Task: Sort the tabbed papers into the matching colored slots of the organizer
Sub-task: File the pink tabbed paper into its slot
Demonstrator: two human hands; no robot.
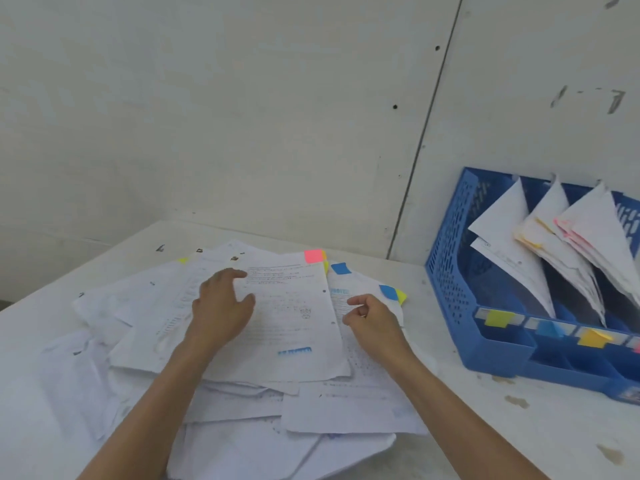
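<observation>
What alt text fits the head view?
A person's left hand rests on a loose pile of tabbed papers on a white table, right hand curled beside the pink-tabbed top sheet. A blue organizer at right holds sorted papers.

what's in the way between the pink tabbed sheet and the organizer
Nothing visible. The pink-tabbed sheet lies on top of the pile under the left hand, and only bare table separates the pile from the organizer.
</observation>
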